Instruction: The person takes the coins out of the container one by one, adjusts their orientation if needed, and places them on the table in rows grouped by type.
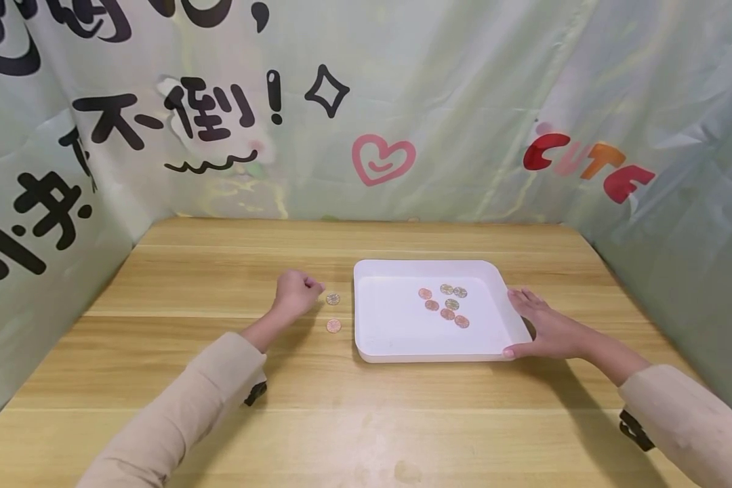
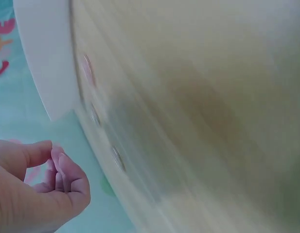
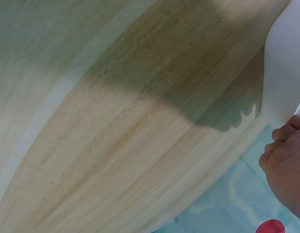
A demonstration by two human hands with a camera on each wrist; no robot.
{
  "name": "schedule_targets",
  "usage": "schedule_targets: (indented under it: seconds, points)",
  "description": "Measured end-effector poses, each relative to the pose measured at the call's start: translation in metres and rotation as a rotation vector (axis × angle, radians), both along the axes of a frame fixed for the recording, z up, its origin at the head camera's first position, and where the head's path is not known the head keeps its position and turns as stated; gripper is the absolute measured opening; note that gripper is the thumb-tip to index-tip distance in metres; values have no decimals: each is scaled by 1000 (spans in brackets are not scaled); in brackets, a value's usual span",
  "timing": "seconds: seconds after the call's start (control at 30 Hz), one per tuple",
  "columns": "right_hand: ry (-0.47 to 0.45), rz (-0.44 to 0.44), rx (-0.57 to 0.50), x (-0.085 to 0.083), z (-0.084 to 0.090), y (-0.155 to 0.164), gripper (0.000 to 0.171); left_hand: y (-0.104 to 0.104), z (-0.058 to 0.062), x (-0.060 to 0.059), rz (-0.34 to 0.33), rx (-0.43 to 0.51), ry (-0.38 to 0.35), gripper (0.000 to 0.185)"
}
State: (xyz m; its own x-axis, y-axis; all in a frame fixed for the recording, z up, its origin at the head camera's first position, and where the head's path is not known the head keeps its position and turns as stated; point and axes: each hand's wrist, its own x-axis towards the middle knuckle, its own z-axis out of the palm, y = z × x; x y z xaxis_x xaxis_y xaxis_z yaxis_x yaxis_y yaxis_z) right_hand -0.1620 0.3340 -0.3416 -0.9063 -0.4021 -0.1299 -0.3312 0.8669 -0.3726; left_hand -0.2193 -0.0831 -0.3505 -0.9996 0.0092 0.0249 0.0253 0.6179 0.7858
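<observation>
Three coins [image 1: 333, 326] lie near the left hand [image 1: 297, 294], its fingers curled; seven more sit in one tray [image 1: 430, 358] the right hand [image 1: 547, 331] grips.

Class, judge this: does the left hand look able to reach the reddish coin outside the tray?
Probably yes: the left hand is near the reddish coin, which lies uncovered on the table, and the tray is not between them.
</observation>
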Motion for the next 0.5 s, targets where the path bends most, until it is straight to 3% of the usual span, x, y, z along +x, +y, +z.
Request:
schedule_targets:
  seconds: [0.17, 0.5]
  points:
    - [8, 0, 4, 0, 1, 0, 111, 20, 4, 11, -58, 53, 42, 16]
    - [14, 5, 6, 0, 1, 0, 109, 52, 9, 21, -126, 108, 106, 18]
